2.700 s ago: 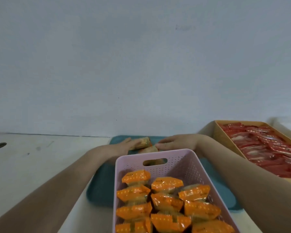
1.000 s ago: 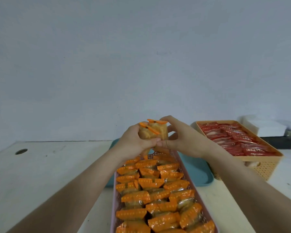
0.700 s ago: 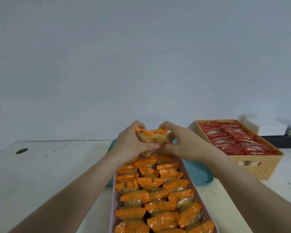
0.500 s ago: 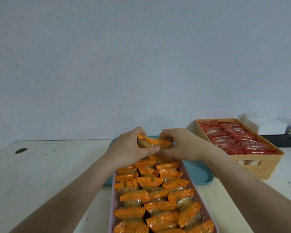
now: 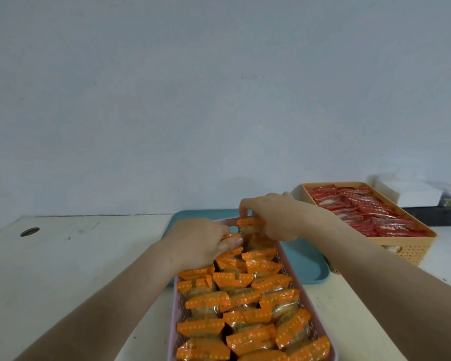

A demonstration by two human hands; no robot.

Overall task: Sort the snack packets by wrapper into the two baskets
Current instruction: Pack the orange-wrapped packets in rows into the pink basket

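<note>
A pink basket [image 5: 313, 303] in front of me is packed with several orange-wrapped snack packets [image 5: 235, 280]. At its far end my left hand [image 5: 198, 243] and my right hand [image 5: 274, 217] each pinch an orange packet [image 5: 250, 225] and press it down among the others. A yellow basket [image 5: 412, 250] at the right holds several red-wrapped packets [image 5: 362, 209]. A teal tray [image 5: 305, 259] lies under and behind the pink basket; no loose packets show on its visible part.
A white table [image 5: 76, 256] with a round cable hole [image 5: 29, 231] extends to the left. A black container with white paper [image 5: 432, 204] stands at the far right behind the yellow basket. A plain wall rises behind.
Both hands have come down from above the pink basket, lowering the orange packets into its far end. Earlier they picked those packets off the teal tray.
</note>
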